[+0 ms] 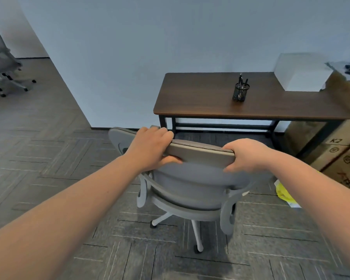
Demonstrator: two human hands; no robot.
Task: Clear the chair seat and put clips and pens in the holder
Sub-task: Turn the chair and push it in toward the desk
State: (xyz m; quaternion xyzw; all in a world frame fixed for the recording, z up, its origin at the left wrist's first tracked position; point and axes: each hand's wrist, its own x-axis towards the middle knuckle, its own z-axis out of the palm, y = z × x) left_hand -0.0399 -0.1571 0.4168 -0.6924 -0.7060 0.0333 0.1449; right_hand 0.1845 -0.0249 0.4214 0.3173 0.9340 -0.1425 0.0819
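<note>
A grey office chair (192,190) stands in front of me with its back toward me. My left hand (150,147) grips the left end of the chair's top edge (200,152). My right hand (245,155) grips the right end of that edge. The seat is hidden behind the backrest. A black mesh pen holder (240,91) with pens standing in it sits on the brown desk (190,98) beyond the chair. No clips are visible.
A white box (301,72) rests on the desk's right end. Cardboard boxes (339,150) are stacked to the right of the desk. A yellow bag (284,191) lies on the floor. Another grey chair (0,61) stands far left. Carpet floor surrounds the chair.
</note>
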